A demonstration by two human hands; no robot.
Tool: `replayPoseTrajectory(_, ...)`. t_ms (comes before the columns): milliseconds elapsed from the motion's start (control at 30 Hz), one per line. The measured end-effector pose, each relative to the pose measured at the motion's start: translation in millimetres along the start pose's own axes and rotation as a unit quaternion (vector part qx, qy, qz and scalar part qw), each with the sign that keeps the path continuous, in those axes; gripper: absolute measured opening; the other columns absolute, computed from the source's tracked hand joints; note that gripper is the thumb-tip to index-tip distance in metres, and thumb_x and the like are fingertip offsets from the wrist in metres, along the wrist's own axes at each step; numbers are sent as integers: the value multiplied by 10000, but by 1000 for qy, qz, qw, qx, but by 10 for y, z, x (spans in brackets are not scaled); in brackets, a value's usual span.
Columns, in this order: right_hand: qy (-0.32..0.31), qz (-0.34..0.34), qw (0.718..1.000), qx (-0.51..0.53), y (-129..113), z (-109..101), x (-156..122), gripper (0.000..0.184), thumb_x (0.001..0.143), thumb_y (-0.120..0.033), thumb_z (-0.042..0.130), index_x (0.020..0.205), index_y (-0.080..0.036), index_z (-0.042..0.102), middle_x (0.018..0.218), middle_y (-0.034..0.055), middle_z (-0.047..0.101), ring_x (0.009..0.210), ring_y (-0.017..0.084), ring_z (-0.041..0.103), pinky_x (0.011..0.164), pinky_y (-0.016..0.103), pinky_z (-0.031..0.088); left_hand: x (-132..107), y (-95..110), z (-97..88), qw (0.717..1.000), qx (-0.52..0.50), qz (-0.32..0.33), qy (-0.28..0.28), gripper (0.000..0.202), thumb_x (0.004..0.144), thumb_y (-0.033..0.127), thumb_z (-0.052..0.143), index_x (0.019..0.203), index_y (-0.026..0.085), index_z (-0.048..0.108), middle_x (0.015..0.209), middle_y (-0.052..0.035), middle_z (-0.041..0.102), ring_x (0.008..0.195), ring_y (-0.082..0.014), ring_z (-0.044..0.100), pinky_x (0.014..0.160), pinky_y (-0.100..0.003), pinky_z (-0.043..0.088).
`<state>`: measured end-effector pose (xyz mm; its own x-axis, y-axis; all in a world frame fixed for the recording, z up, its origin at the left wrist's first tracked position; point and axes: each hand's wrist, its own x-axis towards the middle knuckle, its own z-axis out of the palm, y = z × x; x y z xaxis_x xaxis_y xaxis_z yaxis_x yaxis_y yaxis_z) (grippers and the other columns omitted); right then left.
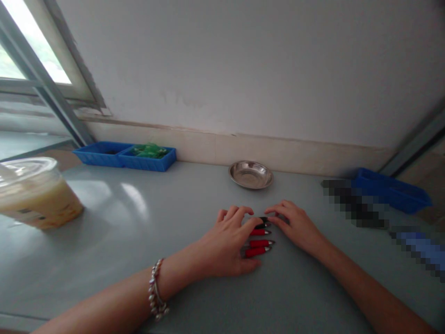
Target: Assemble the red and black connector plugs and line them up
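Several pens lie side by side on the table, their metal tips pointing right. Most show red grips, such as the red pen (pixel 257 251) closest to me; at the far end of the row is a black pen (pixel 261 221). My left hand (pixel 227 246) is spread over the pens' left ends and hides them, its thumb apart near the closest pen and one finger at the black pen. My right hand (pixel 294 225) is at the tip side, thumb and fingers bent and apart, with fingertips at or very near the black pen's tip. Whether they touch it I cannot tell.
A shallow metal dish (pixel 251 175) stands near the wall. Blue trays (pixel 148 162) at the back left contain green material; another blue tray (pixel 392 190) is at the right beside pixelated objects (pixel 354 204). A lidded plastic cup (pixel 38 195) stands on the left.
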<state>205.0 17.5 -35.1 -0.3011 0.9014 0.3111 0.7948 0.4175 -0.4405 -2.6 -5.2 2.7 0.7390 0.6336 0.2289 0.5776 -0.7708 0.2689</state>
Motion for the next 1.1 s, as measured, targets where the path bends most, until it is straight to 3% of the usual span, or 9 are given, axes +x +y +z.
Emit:
replayPoseTrajectory(267,18,16,1000,21,-34,-31,-9,231,827,-245,436,968,-162,599,848,68,550,847,174,522,760,308,417,19,-47,44,1000,16,-18,8,466,711,283,575,1140,196,414,1127,-95,434,1008,-265,394,853,-429,321)
replayPoseTrajectory(533,45,1,999,11,-151,-126,-30,190,814,-243,444,896,-170,599,780,43,557,742,152,529,693,286,421,34,-90,76,997,41,-52,43,389,745,293,561,1098,200,425,1111,-85,447,971,-254,397,805,-413,323)
replayPoseTrajectory(767,14,-4,1000,12,-229,-152,-44,158,812,-231,458,843,-177,603,737,26,567,660,127,510,650,258,406,42,-102,65,995,54,-65,62,354,768,344,548,1071,193,446,1085,-88,447,954,-250,401,766,-388,327)
replayPoseTrajectory(933,-29,8,999,27,-272,-178,-47,135,790,-233,496,783,-175,617,694,13,598,597,110,499,585,227,377,26,-68,41,997,40,-45,43,180,782,290,528,936,198,522,1033,-64,447,925,-229,407,758,-372,324)
replayPoseTrajectory(1100,-94,22,994,59,-329,-214,-60,196,789,-264,482,733,-175,647,557,-7,594,488,86,476,493,202,328,13,-59,28,999,31,-24,18,162,777,248,543,936,213,550,974,-48,462,899,-215,417,756,-363,316)
